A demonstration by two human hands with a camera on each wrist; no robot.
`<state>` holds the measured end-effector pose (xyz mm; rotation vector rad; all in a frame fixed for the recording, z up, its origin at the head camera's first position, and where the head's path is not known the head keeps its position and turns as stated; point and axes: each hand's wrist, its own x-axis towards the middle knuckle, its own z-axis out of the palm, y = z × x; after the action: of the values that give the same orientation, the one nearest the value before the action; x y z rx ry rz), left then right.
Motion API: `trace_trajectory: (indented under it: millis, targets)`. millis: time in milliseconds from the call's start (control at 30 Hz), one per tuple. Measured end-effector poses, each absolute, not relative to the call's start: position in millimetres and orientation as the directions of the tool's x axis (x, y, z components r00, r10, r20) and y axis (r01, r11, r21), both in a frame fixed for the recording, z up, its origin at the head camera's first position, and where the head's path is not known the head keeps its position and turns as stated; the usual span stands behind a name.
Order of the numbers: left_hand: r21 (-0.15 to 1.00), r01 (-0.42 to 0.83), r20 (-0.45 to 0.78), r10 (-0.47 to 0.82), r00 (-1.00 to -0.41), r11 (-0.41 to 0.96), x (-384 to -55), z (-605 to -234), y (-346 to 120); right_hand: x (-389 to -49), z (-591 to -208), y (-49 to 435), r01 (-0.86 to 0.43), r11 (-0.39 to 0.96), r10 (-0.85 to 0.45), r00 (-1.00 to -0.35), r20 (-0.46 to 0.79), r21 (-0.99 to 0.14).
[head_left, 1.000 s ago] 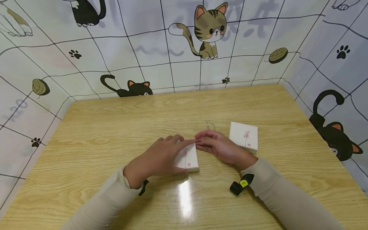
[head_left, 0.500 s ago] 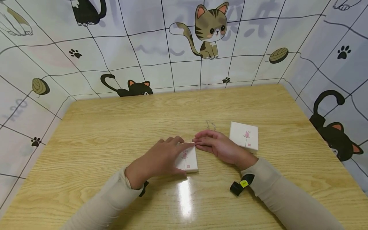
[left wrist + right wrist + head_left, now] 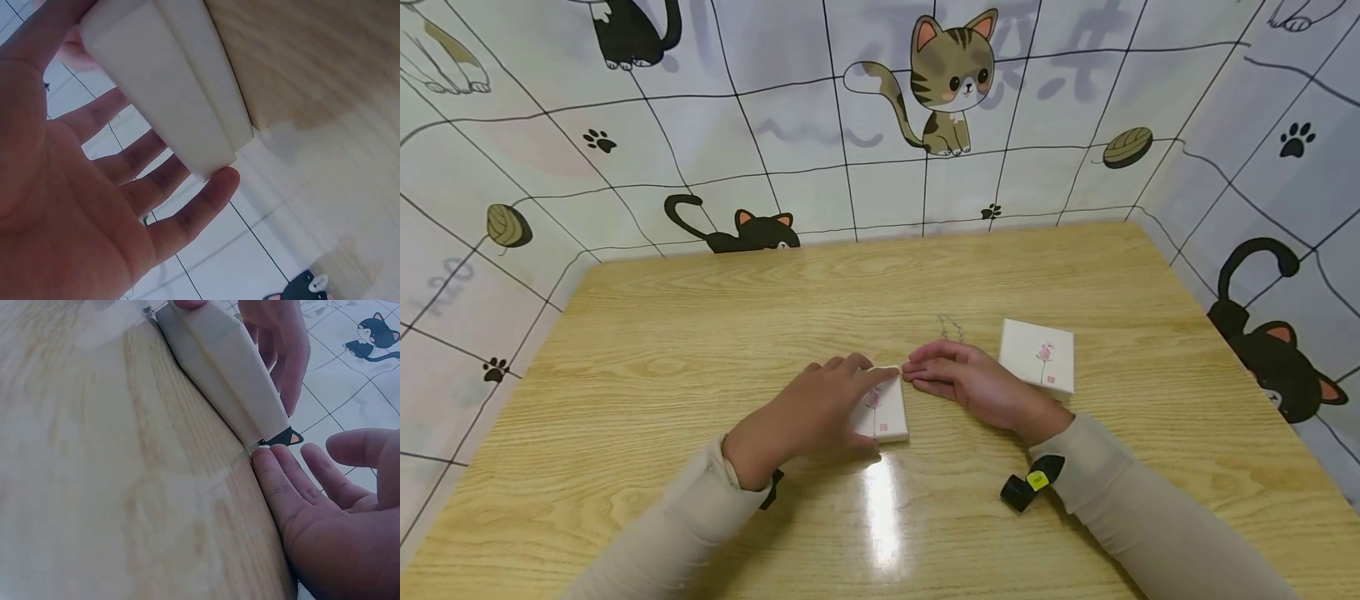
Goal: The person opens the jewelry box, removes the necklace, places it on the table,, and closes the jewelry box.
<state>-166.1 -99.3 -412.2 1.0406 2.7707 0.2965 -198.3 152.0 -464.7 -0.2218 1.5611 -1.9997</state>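
One white box (image 3: 889, 408) mid-frame is held kinda wide by the left hand (image 3: 820, 407), right hand (image 3: 973, 383) is parked pretty straight-fingered by its upper right corner

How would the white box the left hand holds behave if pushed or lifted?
Pushed, the white box would probably slide rather than roll, since it lies flat on the table. It looks stiff: its edges run straight in the left hand's grip. Lifted by its top, it might separate, as its side shows a step like a lid seam.
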Motion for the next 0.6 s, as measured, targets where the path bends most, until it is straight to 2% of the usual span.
trace_trajectory:
  millis: [333, 433, 600]
  targets:
    - [0.261, 0.56, -0.124, 0.603, -0.788, 0.786, -183.2, -408.1, -118.7, -197.1, -461.3, 149.0, 0.315, -0.1, -0.537, -0.816, -0.215, -0.944]
    - [0.271, 0.531, -0.15, 0.58, -0.801, 0.803, -191.0, -408.1, -122.5, -193.4, -454.7, 148.2, 0.257, -0.012, -0.537, -0.817, -0.211, -0.966]
    - [0.278, 0.516, -0.166, 0.57, -0.805, 0.81, -203.6, -407.0, -131.3, -183.4, -425.7, 154.3, 0.06, 0.218, -0.52, -0.837, -0.168, -0.974]
